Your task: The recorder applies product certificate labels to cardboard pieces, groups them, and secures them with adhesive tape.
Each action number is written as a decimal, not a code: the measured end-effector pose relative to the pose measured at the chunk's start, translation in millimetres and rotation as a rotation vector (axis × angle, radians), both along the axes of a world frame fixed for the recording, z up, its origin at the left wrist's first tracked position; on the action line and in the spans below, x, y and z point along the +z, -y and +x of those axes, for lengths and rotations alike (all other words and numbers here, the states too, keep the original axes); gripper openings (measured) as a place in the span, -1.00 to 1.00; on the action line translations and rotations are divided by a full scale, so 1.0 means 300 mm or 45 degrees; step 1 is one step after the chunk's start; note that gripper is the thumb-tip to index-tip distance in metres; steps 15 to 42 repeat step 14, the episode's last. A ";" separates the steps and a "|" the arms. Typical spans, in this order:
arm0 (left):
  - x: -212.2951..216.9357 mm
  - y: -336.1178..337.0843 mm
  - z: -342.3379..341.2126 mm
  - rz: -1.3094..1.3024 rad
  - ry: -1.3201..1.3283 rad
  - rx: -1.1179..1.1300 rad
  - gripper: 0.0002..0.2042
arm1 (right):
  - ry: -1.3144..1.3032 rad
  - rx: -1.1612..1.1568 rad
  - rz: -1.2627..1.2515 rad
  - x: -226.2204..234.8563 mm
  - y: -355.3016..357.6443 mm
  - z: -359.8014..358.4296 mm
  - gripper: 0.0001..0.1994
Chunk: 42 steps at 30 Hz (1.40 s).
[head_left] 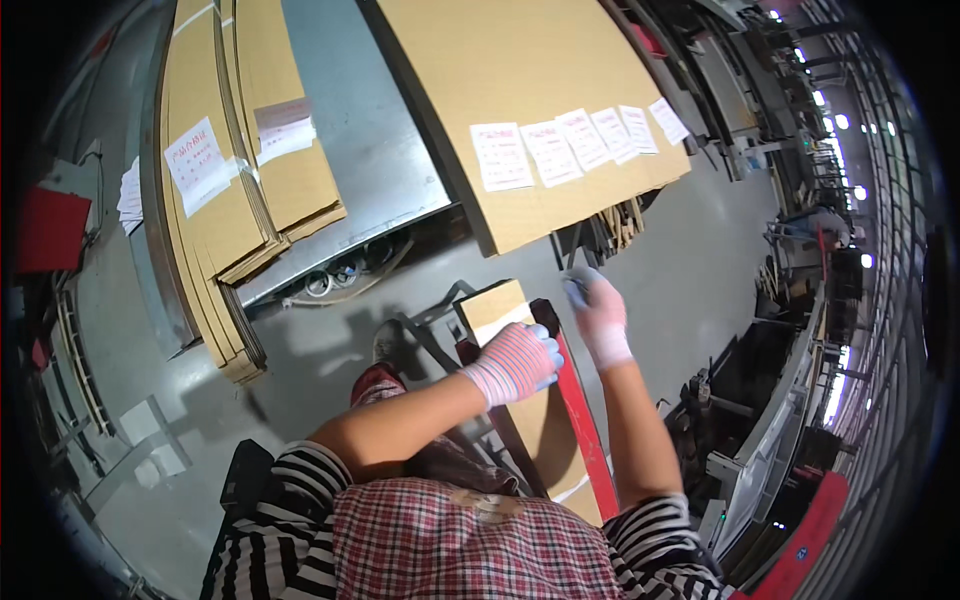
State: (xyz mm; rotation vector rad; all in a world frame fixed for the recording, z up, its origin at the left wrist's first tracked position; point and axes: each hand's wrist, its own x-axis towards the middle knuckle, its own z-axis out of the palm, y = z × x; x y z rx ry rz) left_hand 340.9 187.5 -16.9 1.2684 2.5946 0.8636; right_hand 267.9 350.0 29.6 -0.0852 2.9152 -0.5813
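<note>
A narrow stack of flat cardboard (540, 430) lies in front of my body, with a white band (503, 322) across it near its far end. Over this stack is my left hand (515, 362), in a pink-striped glove with bluish fingertips. Its fingers are curled, and what they may hold is hidden. My right hand (603, 315), in a similar glove, is raised to the right of the stack's far end, just past a red bar (580, 420). Its fingers are bent together, and I cannot make out anything in them.
Ahead is a large cardboard stack (540, 70) with several white paper labels (500, 157) along its near edge. Narrower cardboard bundles (215, 225) lie on a metal table (370, 130) at left. Below it are coiled hoses (340, 275). A red box (52, 230) stands far left.
</note>
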 end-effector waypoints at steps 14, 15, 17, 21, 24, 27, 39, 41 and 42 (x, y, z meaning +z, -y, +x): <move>0.238 -0.639 0.811 -0.649 -0.110 -0.943 -0.04 | 1.198 -0.402 -1.071 0.108 -0.530 1.803 -0.67; 0.238 -0.639 0.811 -0.649 -0.110 -0.943 -0.04 | 1.198 -0.402 -1.071 0.108 -0.530 1.803 -0.67; 0.238 -0.639 0.811 -0.649 -0.110 -0.943 -0.04 | 1.198 -0.402 -1.071 0.108 -0.530 1.803 -0.67; 0.238 -0.639 0.811 -0.649 -0.110 -0.943 -0.04 | 1.198 -0.402 -1.071 0.108 -0.530 1.803 -0.67; 0.238 -0.639 0.811 -0.649 -0.110 -0.943 -0.04 | 1.198 -0.402 -1.071 0.108 -0.530 1.803 -0.67; 0.238 -0.639 0.811 -0.649 -0.110 -0.943 -0.04 | 1.198 -0.402 -1.071 0.108 -0.530 1.803 -0.67; 0.238 -0.639 0.811 -0.649 -0.110 -0.943 -0.04 | 1.198 -0.402 -1.071 0.108 -0.530 1.803 -0.67; 0.238 -0.639 0.811 -0.649 -0.110 -0.943 -0.04 | 1.198 -0.402 -1.071 0.108 -0.530 1.803 -0.67; 0.238 -0.639 0.811 -0.649 -0.110 -0.943 -0.04 | 1.198 -0.402 -1.071 0.108 -0.530 1.803 -0.67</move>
